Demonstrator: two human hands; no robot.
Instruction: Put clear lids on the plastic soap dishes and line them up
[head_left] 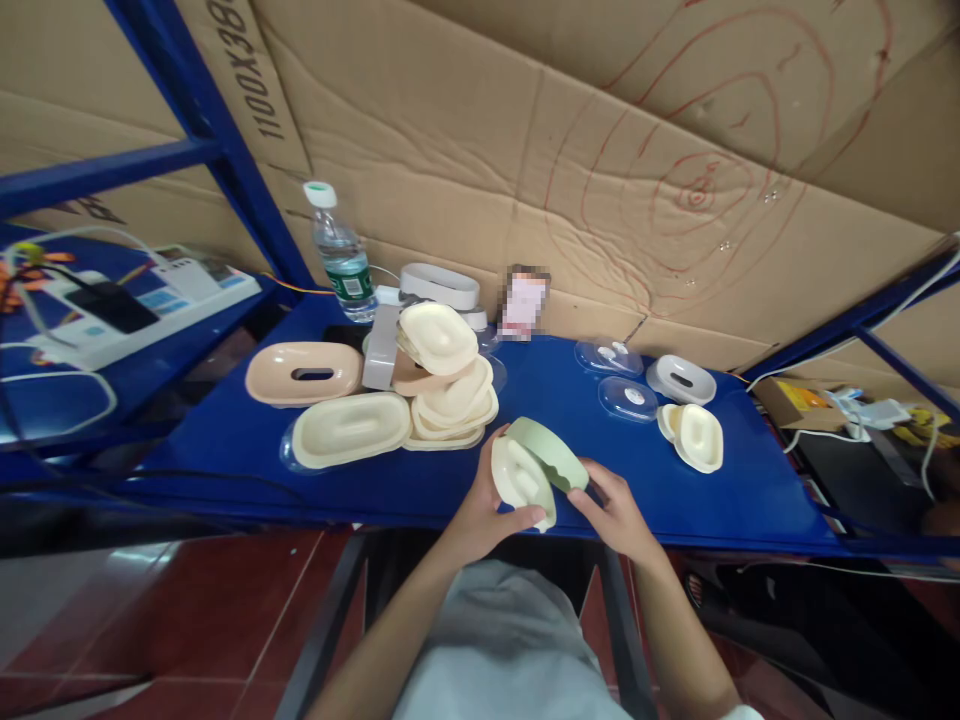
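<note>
Head view: what do the hands have hold of?

"The left hand is half curled around a cream oval piece, thumb across its near side, fingers tucked behind. The right hand pinches one end of a pale green shell, thumb at the near edge, other fingers partly hidden."

"And where are those pieces?"

"Near the front edge of the blue table, before the person's body. They sit close at the upper end and spread into a wedge lower down; whether they touch, I can't tell."

"How would you handle them well?"

"I'd bring the long axes of both ovals into line, keep the thumbs off the facing rims and spread the pressure evenly. Squeezing one end could flex the wall, I'd guess."

"What are they made of?"

"Smooth moulded plastic, by the look of it. The cream piece has a raised oval middle; the green one is a curved band with a notched edge. Left of them, a stack of cream lids shows rounded corners, and the peach shell has a glossy skin and a dark slot."
</note>
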